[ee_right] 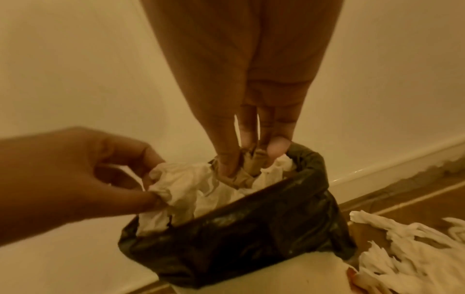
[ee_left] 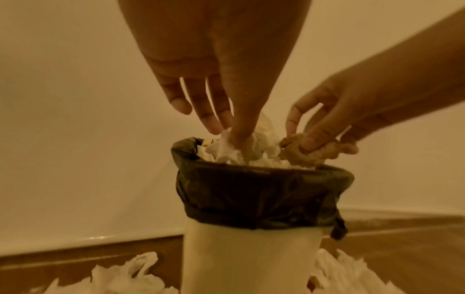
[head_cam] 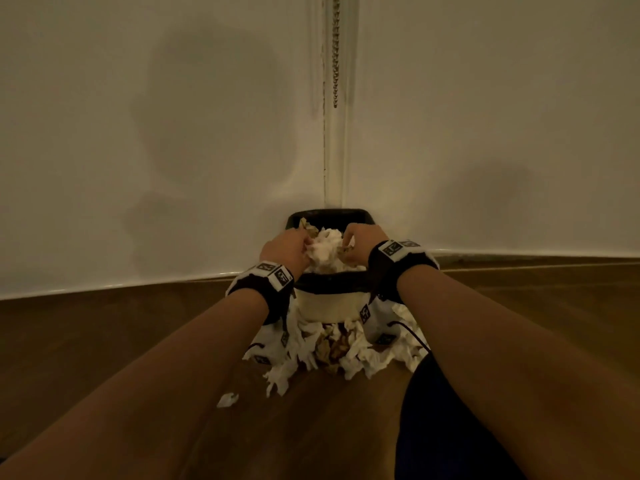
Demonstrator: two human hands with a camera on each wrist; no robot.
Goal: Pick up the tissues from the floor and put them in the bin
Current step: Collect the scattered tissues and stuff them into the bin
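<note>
The white tissue (ee_right: pixel 176 181) you held sat directly over the mouth of the bin (head_cam: pixel 329 303), already touching the heap of white paper that rose above the black liner (ee_left: pixel 261 197), so the drop you were set up for ran straight down with hardly any gap left. Your left hand (head_cam: pixel 285 249) had it pinched between thumb and curled fingers on the left side of the opening; from the left wrist view the other fingers pointed down, loosely spread, into the heap. Beside it, your right hand (head_cam: pixel 362 242) pinched a crumpled brown wad (ee_left: pixel 304 152) between thumb and fingertips at the right side of the opening, just above the liner's edge and touching the white paper there. Both hands were about equally near the opening, one on each side of it, so neither had the advantage. What the coming move seemed to turn on was how full the bin looked: anything let go near the edge could likely have slid off outward, so releasing toward the middle and pressing down would have been the safer choice. Below, on the wooden floor (head_cam: pixel 138 341) around the front of the bin's base, a thick scatter of white and brown tissues (head_cam: pixel 332 351) lay, with a single stray white scrap (head_cam: pixel 227 399) a little apart toward you, so plenty of the job appeared left.
</note>
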